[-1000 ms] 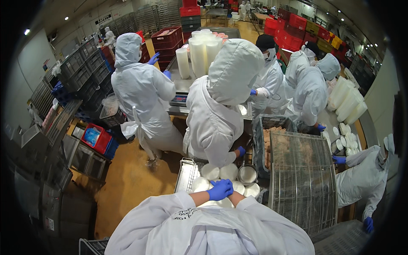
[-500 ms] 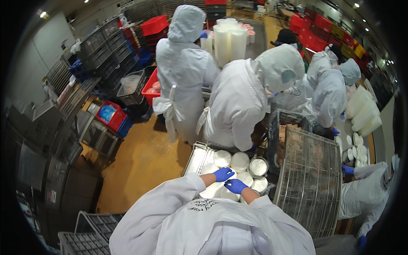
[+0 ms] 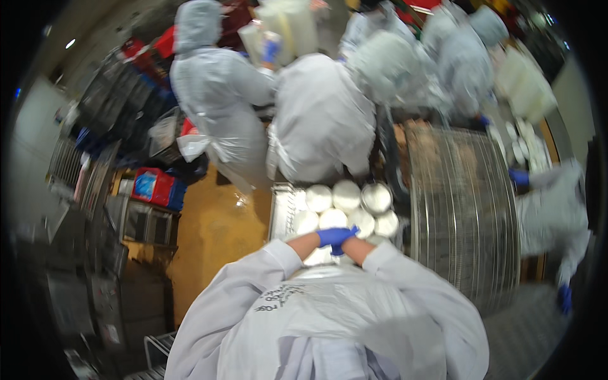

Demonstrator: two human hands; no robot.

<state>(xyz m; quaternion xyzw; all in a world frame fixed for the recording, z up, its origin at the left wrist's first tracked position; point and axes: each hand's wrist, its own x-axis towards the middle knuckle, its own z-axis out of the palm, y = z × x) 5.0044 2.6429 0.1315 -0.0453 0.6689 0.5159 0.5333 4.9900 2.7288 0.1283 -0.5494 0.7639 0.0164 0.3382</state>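
My left hand (image 3: 331, 236) and my right hand (image 3: 346, 246), both in blue gloves, are together over a metal tray (image 3: 280, 212). The left lies across the right, crossing near its wrist. Blur and overlap hide most of their fingers, and I see nothing held. Beneath and beyond them are several round white-topped pieces (image 3: 346, 194), set close together in rows. A round container (image 3: 377, 198) with a grey rim and a white inside stands at the far right of the group. The nearest pieces are partly hidden by my hands and apron.
Right of the tray is a large wire rack (image 3: 465, 215), with a dark bin (image 3: 389, 149) of pinkish-brown food at its far left. A bending co-worker (image 3: 323, 120) is just beyond the tray. Another co-worker (image 3: 551, 215) stands at right. Orange-brown floor (image 3: 218, 234) shows at left.
My hands have come together, from side by side to overlapping. The view has tilted and shifted, blurring the scene. The co-worker at far left has an arm raised toward the tall white stacks.
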